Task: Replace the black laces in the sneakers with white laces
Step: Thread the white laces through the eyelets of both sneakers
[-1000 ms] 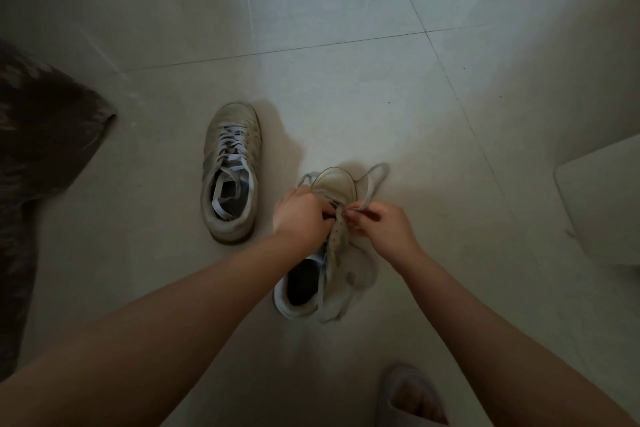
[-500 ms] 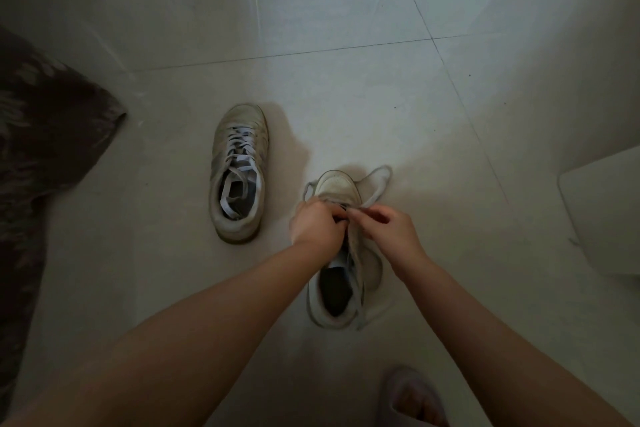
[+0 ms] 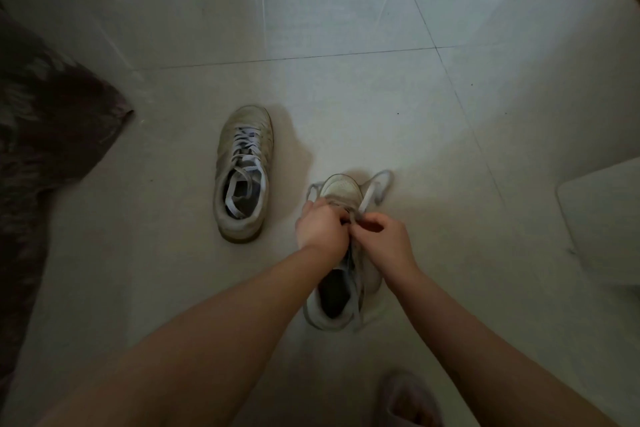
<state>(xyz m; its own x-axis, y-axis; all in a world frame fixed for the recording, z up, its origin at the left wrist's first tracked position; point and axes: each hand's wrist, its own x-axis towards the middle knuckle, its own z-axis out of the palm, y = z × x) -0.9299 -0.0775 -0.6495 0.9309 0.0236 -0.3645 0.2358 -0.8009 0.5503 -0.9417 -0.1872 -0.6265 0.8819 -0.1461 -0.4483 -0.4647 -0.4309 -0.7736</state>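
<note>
Both hands pinch the sneaker's white lace

Both hands meet over a sneaker: left hand grips its upper, right hand pinches the white lace. A second sneaker stands left of them.

two sneakers, two hands, one slippered foot, one dark rug
</note>
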